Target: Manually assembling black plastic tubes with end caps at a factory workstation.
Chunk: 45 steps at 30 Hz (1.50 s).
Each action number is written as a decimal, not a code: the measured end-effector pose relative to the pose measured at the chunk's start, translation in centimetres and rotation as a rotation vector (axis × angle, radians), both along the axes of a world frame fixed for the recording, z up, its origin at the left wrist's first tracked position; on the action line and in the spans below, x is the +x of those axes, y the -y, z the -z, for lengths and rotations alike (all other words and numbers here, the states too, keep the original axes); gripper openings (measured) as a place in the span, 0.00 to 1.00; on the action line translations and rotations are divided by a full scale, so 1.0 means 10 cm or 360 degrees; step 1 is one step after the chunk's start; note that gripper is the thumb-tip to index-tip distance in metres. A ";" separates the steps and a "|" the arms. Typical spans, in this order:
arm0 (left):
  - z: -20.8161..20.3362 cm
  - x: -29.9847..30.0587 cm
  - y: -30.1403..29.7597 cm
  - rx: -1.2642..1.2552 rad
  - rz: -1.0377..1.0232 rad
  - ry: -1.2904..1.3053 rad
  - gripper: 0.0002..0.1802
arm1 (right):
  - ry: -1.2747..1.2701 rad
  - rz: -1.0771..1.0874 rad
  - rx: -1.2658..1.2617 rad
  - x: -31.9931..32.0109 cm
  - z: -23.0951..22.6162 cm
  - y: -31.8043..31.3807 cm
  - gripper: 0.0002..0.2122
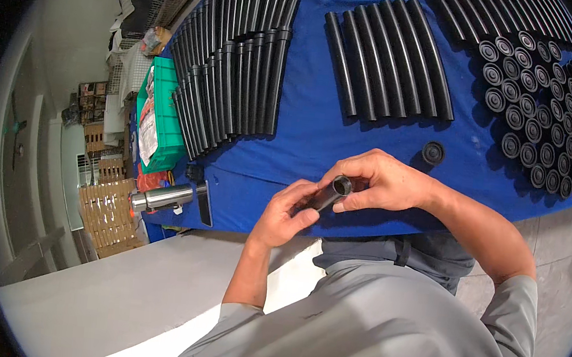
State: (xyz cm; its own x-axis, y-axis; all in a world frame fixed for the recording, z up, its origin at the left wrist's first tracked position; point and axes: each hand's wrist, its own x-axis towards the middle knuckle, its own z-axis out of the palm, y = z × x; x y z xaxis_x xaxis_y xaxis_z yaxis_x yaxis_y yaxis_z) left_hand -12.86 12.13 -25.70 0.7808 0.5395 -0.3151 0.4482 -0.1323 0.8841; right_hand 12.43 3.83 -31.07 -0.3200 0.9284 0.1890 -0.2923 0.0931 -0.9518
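Observation:
In front of my body, both hands are on one short black tube (326,197), its open hollow end tilted up toward me. My left hand (281,214) is closed round its lower part, fingers and thumb on either side. At the open rim, my right hand (390,182) grips the tube between thumb and fingers. A single round black cap (433,153) lies on the blue cloth just beyond my right wrist. Farther out, several long black tubes (392,61) lie side by side. The tube's far end is hidden by my left hand.
Many collared black tubes (227,69) lie in rows at the left. Clustered round black caps (532,120) cover the right side, below more tubes (501,17). A green crate (174,141), a steel flask (163,198) and a phone (204,204) sit at the table's left edge.

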 end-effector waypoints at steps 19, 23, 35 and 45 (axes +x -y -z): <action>0.38 -0.19 0.00 -0.1460 -0.0478 0.1585 0.16 | 0.2625 0.1012 0.0293 0.47 -0.39 0.71 0.20; 0.49 -0.09 0.10 -0.1931 -0.0734 0.1834 0.20 | 0.2491 0.0807 0.0131 0.54 -0.28 0.68 0.17; 0.69 0.10 -0.03 -0.1599 -0.0813 0.1804 0.16 | -0.0106 0.0248 -0.0450 -0.10 0.10 -0.22 0.18; 0.82 0.33 -0.10 -0.1034 -0.0847 0.1493 0.18 | -0.0265 0.0298 -0.0613 -0.05 0.12 -0.20 0.18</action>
